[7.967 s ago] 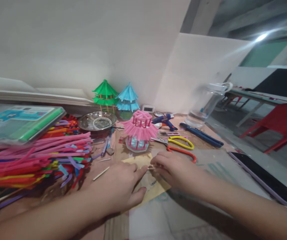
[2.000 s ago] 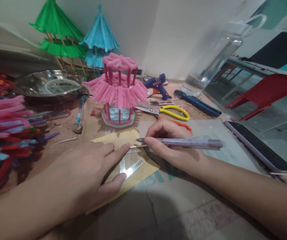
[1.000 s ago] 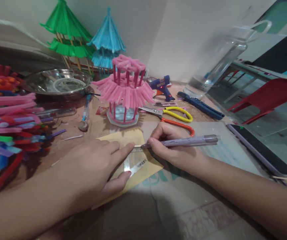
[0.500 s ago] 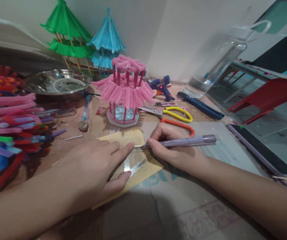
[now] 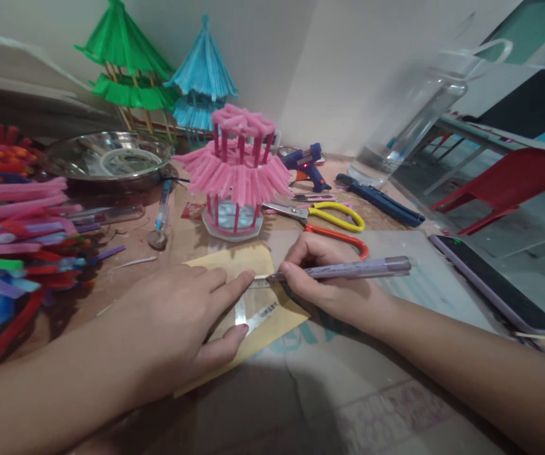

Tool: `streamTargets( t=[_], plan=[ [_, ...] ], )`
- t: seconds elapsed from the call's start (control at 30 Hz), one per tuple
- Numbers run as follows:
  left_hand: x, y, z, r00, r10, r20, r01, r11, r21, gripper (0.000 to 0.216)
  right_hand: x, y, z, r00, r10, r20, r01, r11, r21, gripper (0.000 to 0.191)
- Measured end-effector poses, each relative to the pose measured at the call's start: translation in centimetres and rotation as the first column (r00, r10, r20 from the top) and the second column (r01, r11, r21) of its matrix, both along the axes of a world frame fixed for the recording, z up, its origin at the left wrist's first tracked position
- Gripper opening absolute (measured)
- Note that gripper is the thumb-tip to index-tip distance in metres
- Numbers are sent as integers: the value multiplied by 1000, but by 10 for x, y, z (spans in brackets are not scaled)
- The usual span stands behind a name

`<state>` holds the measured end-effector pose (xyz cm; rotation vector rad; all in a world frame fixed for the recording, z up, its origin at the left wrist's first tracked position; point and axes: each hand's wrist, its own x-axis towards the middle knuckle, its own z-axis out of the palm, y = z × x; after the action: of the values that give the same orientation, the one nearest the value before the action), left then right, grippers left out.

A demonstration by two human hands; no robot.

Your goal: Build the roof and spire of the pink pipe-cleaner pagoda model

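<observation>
My left hand [image 5: 184, 319] lies flat, fingers spread, pressing a clear ruler [image 5: 253, 315] onto a tan card sheet [image 5: 253, 268]. A thin wooden stick [image 5: 259, 277] lies along the ruler's top edge at my left fingertip. My right hand [image 5: 332, 278] is closed on a purple pen [image 5: 362, 268], its tip touching the stick's end. A pink pipe-cleaner pavilion [image 5: 235, 170] stands just behind the card.
Piled pipe cleaners [image 5: 11, 221] fill the left. A steel bowl [image 5: 106, 158], green pavilion [image 5: 123, 63] and blue pavilion [image 5: 202, 69] stand behind. A glue gun [image 5: 306, 163], yellow scissors [image 5: 329, 216], orange-handled pliers [image 5: 343, 237], a water jug [image 5: 410, 120] and a phone [image 5: 490, 284] lie right.
Since eight seconds ago my right hand has taken up the purple pen and the view has closed in. Over the last second the hands have barely moved.
</observation>
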<state>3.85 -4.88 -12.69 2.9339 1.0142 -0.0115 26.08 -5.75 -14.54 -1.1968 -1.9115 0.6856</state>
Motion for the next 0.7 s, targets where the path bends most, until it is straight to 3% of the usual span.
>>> streamTargets(
  t=[0.23,0.33,0.53,0.7],
  plan=[
    [2,0,2,999,8,45,-7,1000,-21,51,-1,0,1,1000,5,-9,-5,1000,1,19],
    [0,-1,-1,998,11,68,-11,1000,0,50,1,-2,4,993,-47,-111,49,999,13,17],
    [-9,0,-4,995,45,88,-49,998,46,54,6,3,1,973,-126,-195,185,928,322,5],
    [-12,-3,5,988,98,123,-103,994,30,53,3,10,-5,943,-194,-272,262,935,238,11]
  ],
)
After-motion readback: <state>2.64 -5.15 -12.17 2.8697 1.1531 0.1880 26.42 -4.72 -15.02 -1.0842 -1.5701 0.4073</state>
